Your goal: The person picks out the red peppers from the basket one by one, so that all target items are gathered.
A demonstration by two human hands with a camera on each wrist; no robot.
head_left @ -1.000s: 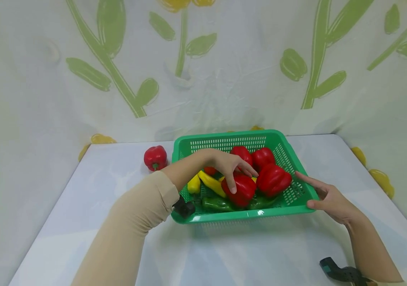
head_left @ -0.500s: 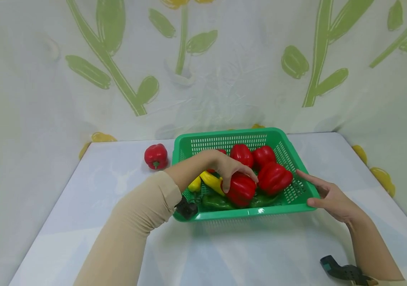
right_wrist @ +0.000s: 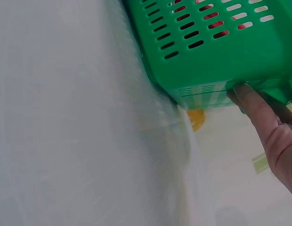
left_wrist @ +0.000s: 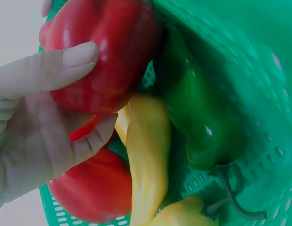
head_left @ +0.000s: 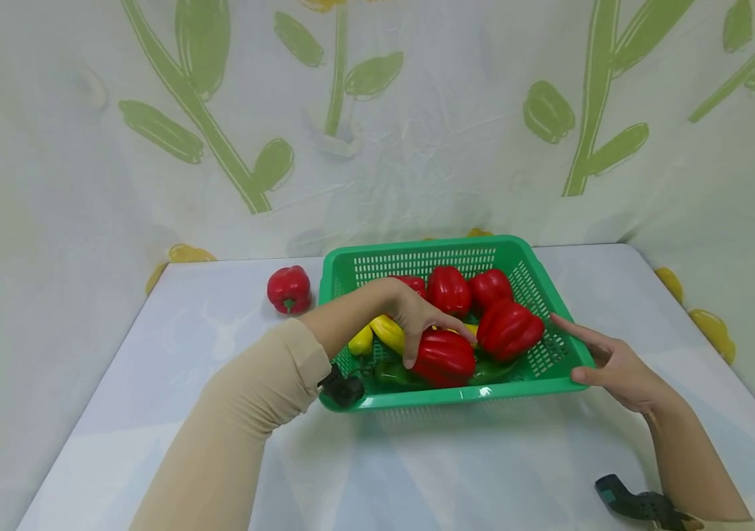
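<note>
A green plastic basket [head_left: 422,399] holds several peppers. Inside it my left hand [head_left: 417,313] grips a red bell pepper [head_left: 445,359]; in the left wrist view the thumb lies across this pepper and the other fingers curl beneath. Under and beside it are a green pepper [left_wrist: 202,117] and a yellow pepper [left_wrist: 148,150]. More red bell peppers, one of them large [head_left: 509,330], lie toward the back and right of the basket. My right hand [head_left: 616,371] holds the basket's right rim near the front corner, its fingertips partly hidden in the right wrist view.
A single red bell pepper [head_left: 288,289] sits on the white table [head_left: 172,369] left of the basket. Behind the table hangs a pale sheet [head_left: 430,147] with a green leaf print. Its side folds rise along the table's edges.
My left fingers have closed round the red bell pepper, which has turned and shifted slightly toward the basket's front. The right hand keeps its place on the rim.
</note>
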